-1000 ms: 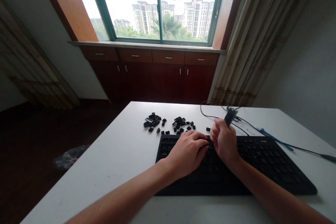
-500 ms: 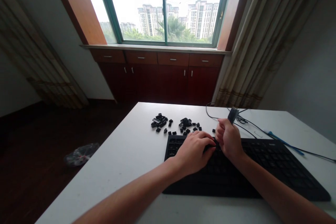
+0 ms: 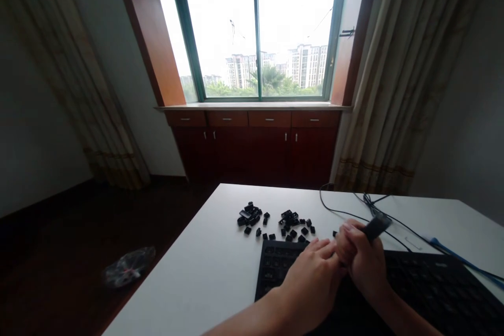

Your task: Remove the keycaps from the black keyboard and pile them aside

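A black keyboard (image 3: 423, 268) lies on the white table, with some keycaps off on its left part. My right hand (image 3: 364, 260) is closed around a dark, flat-ended tool (image 3: 377, 227) that looks like a small brush; it points up and to the right, and its lower part is hidden in the fist. My left hand (image 3: 315, 275) is over the keyboard, its fingers bent and meeting the right hand. Its thumb and whatever may be between its fingers are hidden. Loose black keycaps (image 3: 291, 218) lie in groups behind the keyboard.
Black cable (image 3: 342, 212) loops behind the keyboard. A blue tool (image 3: 452, 251) and a thin bent wire (image 3: 413, 244) lie at the right of the white table (image 3: 197, 268). A clear plastic bag (image 3: 129, 266) is on the floor at the left. Cabinets (image 3: 252, 152) stand under the window.
The view has tipped up, so everything sits lower. My left hand has come up against my right hand, and the brush-like tool has tilted from nearly upright toward the right.
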Action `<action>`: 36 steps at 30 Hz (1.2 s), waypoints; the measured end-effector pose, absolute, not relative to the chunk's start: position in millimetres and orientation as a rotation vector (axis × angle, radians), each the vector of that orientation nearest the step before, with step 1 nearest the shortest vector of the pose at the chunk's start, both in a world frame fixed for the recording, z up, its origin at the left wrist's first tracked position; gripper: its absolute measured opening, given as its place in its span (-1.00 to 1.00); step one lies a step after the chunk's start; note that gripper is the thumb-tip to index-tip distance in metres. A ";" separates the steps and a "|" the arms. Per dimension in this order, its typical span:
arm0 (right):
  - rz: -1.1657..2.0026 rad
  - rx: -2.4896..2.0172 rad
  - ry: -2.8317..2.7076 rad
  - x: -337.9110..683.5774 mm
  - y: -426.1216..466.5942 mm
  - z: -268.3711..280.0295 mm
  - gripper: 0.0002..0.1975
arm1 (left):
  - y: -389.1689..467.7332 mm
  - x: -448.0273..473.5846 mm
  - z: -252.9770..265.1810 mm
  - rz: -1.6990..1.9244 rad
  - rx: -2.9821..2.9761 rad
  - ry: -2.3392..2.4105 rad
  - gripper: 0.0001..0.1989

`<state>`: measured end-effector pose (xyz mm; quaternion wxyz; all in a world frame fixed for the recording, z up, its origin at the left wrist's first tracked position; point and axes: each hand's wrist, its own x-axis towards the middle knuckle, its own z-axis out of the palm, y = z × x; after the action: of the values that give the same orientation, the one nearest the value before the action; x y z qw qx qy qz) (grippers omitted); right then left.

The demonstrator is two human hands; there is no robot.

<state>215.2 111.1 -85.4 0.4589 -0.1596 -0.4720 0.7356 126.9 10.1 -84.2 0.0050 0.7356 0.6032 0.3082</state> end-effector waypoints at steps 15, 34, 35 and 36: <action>1.946 -0.441 -0.997 216.9 120.7 -81.1 -0.56 | 5.8 91.9 -57.8 0.973 1.961 2.239 -0.86; 1.901 -0.632 -1.047 192.6 112.4 -75.1 -0.58 | 0.1 109.1 -73.6 0.936 2.170 2.025 -0.70; 1.894 -0.656 -1.048 191.6 111.6 -74.7 -0.59 | -1.4 111.8 -76.0 0.941 2.172 2.027 -0.70; 1.890 -0.676 -1.050 190.8 110.7 -74.1 -0.61 | -2.8 113.0 -77.5 0.953 2.168 2.029 -0.69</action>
<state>190.8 110.7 -74.1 0.4241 -0.2704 -0.4198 0.7555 113.0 -2.8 -77.5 0.0115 0.6951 0.6507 0.3056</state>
